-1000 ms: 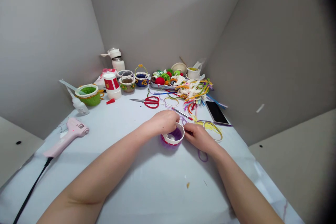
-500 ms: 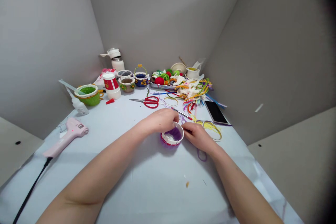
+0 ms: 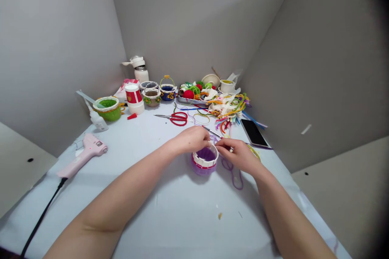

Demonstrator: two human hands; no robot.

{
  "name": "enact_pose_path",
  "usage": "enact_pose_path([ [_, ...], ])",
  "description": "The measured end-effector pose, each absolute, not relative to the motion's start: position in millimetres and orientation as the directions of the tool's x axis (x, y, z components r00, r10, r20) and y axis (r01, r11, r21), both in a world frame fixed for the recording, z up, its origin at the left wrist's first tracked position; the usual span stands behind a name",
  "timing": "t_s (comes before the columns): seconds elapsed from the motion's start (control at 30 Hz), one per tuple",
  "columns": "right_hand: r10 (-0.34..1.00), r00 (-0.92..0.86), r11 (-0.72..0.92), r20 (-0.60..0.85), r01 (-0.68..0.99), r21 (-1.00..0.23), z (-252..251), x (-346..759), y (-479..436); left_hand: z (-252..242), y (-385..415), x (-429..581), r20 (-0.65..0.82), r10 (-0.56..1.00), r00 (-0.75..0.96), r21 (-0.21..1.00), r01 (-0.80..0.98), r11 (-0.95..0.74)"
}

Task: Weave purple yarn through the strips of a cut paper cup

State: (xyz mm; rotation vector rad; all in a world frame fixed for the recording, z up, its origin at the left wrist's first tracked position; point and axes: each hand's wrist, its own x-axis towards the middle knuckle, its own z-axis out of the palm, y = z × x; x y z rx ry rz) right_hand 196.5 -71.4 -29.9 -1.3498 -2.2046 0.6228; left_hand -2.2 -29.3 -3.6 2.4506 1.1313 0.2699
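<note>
A small round basket [image 3: 204,167] stands on the table before me, with purple sides, a red band and a rim of upright white strips. My left hand [image 3: 198,139] is closed on its far left rim, fingertips partly hidden inside. At the right rim, my right hand [image 3: 236,153] has its fingers pinched together; what they hold is too small to make out. Purple yarn [image 3: 238,186] lies loose below and beside that hand. Just beyond both hands is a pen [image 3: 212,132].
On the left lie a pink glue gun [image 3: 83,156] with a black cord and a glue bottle [image 3: 97,121]. Red scissors [image 3: 178,118], small finished baskets [image 3: 152,98], a yarn tray [image 3: 190,100] and a colourful yarn heap [image 3: 227,107] sit farther back. A phone [image 3: 254,132] rests at right.
The view has shifted slightly. The basket now tilts differently, showing more of its purple side. My right hand has lifted and turned over the right rim, and more purple yarn shows below it.
</note>
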Motion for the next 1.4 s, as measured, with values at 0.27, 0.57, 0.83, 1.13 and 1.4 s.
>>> enact_pose_path([
  [0.27,0.916,-0.398,0.347,0.051,0.724,-0.596,-9,189,-55,-3,-31,-3,-0.003,0.764,0.646,0.359,0.714,-0.602],
  [0.57,0.833,-0.533,0.549,0.148,0.765,-0.337,8,164,-60,-6,-33,1,-0.031,0.784,0.62,0.303,0.754,-0.583],
  [0.83,0.673,-0.721,0.738,0.165,0.64,-0.213,19,176,-70,2,-34,-3,-0.026,0.78,0.625,0.302,0.749,-0.59],
  [1.13,0.799,-0.561,0.589,0.218,0.654,-0.475,-4,197,-58,8,-37,-6,-0.02,0.813,0.581,0.235,0.794,-0.561],
  [1.4,0.86,-0.479,0.479,0.178,0.633,-0.608,-19,201,-52,8,-39,-4,-0.022,0.818,0.574,0.189,0.806,-0.56],
])
